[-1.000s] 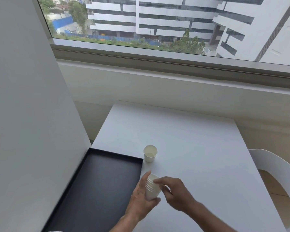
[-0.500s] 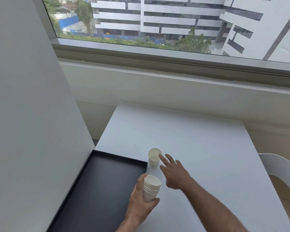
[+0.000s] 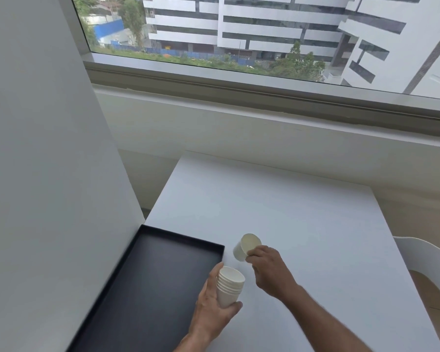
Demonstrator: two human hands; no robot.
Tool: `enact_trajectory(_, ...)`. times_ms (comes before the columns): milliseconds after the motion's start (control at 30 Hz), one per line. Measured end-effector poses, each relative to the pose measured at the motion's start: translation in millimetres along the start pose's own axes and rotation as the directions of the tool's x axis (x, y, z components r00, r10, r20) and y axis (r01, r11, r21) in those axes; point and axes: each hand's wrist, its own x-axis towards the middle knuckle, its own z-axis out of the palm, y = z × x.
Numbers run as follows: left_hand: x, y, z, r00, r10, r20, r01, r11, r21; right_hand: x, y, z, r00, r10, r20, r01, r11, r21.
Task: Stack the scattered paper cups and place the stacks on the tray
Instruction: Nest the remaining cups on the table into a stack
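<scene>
Now the left hand (image 3: 211, 307) clasps a nested stack (image 3: 229, 285) beside the black tray (image 3: 142, 288), while the right hand (image 3: 267, 269) pinches a tilted lone cup (image 3: 247, 247) by its rim above the bench (image 3: 290, 212) — a hard squeeze could crumple it, or a skewed drop jam it.

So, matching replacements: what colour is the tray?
Black, matte, in the head view: tray.

No readable text, label, brand, number or sign appears on anything here.
</scene>
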Motion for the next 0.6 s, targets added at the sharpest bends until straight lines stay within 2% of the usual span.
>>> enact_trajectory(67, -2, -1, -1, 1.000, 0.001, 0.010, -0.001, 1.000, -0.002, -11, -3, -6, 0.973, 0.134, -0.188, -0.080, 0.960, 0.267)
enact_trajectory(133, -5, 0, -1, 1.000, 0.007, 0.020, -0.007, 1.000, -0.004, -22, -8, -12, 0.931, 0.280, -0.235, -0.146, 0.874, 0.464)
enact_trajectory(167, -6, 1, -1, 0.999, 0.012, 0.030, -0.012, 1.000, 0.000, -27, -11, -16, 0.923, 0.307, -0.233, -0.151, 0.845, 0.513)
enact_trajectory(400, -19, 11, -3, 0.996, 0.055, 0.077, -0.055, 0.999, -0.002, -51, -31, -34, 0.974, 0.201, -0.102, -0.095, 0.777, 0.622)
enact_trajectory(600, -30, 18, -3, 0.991, 0.073, 0.113, -0.067, 0.996, -0.052, -69, -53, -31, 0.989, 0.145, -0.015, -0.103, 0.767, 0.633)
